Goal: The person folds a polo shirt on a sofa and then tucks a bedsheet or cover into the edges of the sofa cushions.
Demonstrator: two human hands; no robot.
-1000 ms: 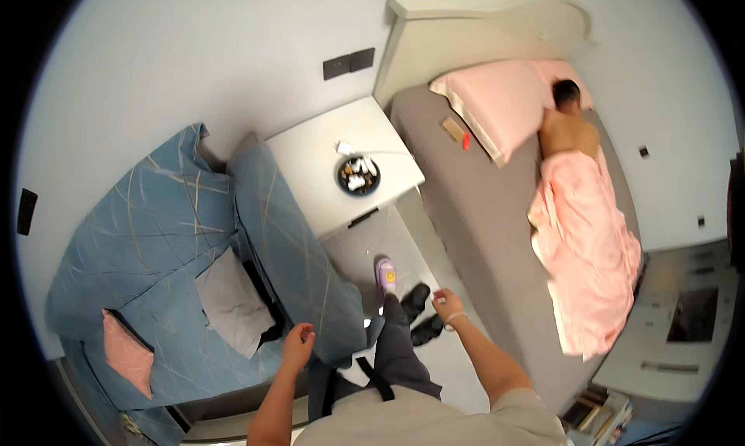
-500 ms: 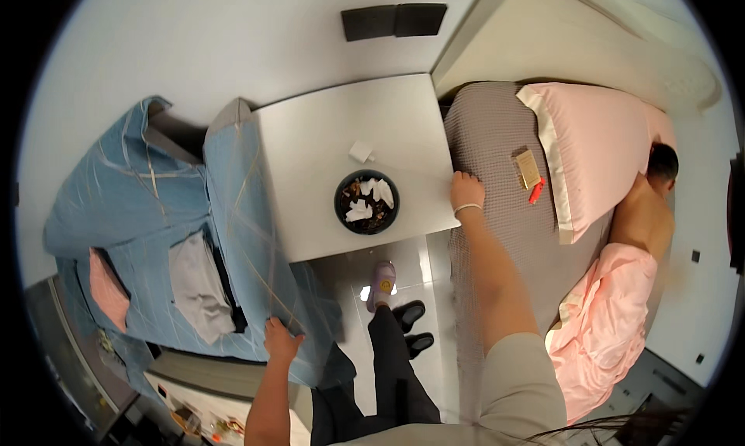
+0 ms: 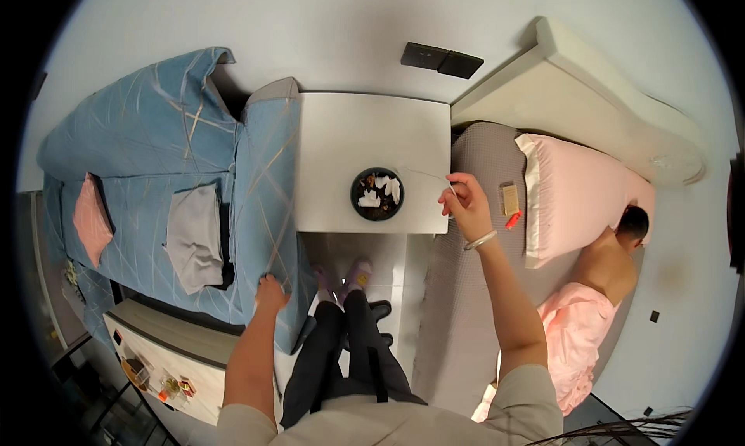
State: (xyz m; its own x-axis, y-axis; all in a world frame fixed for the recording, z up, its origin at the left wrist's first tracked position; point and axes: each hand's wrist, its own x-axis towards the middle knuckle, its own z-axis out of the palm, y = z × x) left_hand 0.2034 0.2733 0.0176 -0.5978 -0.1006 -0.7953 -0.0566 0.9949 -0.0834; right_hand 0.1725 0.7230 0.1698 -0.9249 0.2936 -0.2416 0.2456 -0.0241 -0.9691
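Note:
My right hand [image 3: 469,210] is raised over the right edge of the white table [image 3: 334,143], beside the grey bed. Its fingers pinch a thin white cable [image 3: 425,173], which trails left toward the bowl. What else may be inside the fingers is hidden. The dark round bowl [image 3: 354,201] on the table holds crumpled white tissues and small brown bits. My left hand [image 3: 272,295] rests on the arm of the blue sofa [image 3: 268,174], thumb apart, holding nothing.
On the grey bed [image 3: 466,291] lie a gold box [image 3: 509,200], a red lighter [image 3: 514,219] and a pink pillow [image 3: 570,197]; a person [image 3: 601,263] lies beyond. Grey cloth [image 3: 194,240] and a pink cushion [image 3: 91,221] are on the sofa. Dark slippers [image 3: 380,310] lie by my feet.
My right hand has lifted from the bed's edge beside the table and now pinches the cable. The white plug block behind the bowl no longer shows there. My left hand stays on the sofa arm.

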